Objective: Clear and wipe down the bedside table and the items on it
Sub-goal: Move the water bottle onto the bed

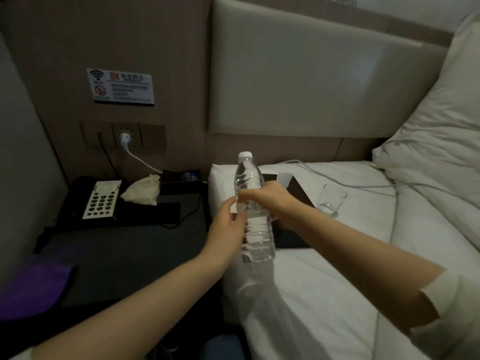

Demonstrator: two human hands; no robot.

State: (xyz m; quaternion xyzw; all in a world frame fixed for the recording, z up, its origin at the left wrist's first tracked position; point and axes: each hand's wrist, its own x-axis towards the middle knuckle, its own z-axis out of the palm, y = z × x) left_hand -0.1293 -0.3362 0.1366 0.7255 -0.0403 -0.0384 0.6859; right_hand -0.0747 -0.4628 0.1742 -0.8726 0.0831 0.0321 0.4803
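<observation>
A clear plastic water bottle (pixel 248 175) with a white cap is held upright over the edge of the bed. My right hand (pixel 270 201) grips it round the labelled middle. My left hand (pixel 228 224) reaches in from the left, its fingers loosely extended and touching the bottle's lower side. The dark bedside table (pixel 122 255) lies to the left. On it stand a black telephone (pixel 97 201) with a white keypad, a cream cloth pouch (pixel 142 192) and a black tray (pixel 181 180) at the back. A purple cloth (pixel 33 289) lies on the table's near left corner.
On the white bed (pixel 311 294) lie a dark box (pixel 298 196), partly hidden by my right hand, and an empty glass (pixel 332 201). A white cable (pixel 363 185) runs across the sheet. A pillow (pixel 436 141) sits at right. Wall sockets (pixel 124 136) are behind the table.
</observation>
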